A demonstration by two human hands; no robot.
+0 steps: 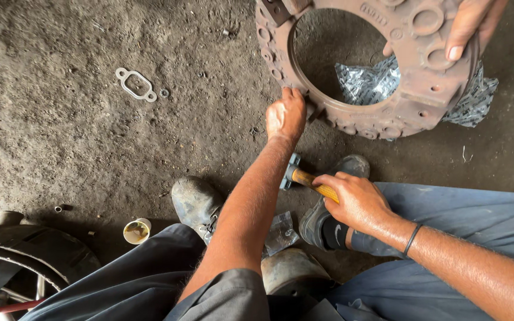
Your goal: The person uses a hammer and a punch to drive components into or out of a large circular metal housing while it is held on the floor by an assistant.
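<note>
On the gritty dirt floor (pixel 60 119), left hand (pixel 285 116) gripping rusty ring housing (pixel 388 113), right hand (pixel 355 199) clasping hammer (pixel 304 177).

Gasket (pixel 135 84) lies on the ground (pixel 60 131), left of the housing ring (pixel 388 113).

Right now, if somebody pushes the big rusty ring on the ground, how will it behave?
The ring is thick cast metal, so probably heavy and stiff. It stands tilted, with another person's hand on its rim, so it may tip if released. The left hand holds something against its edge; the rough rust should not be slippery.
</note>
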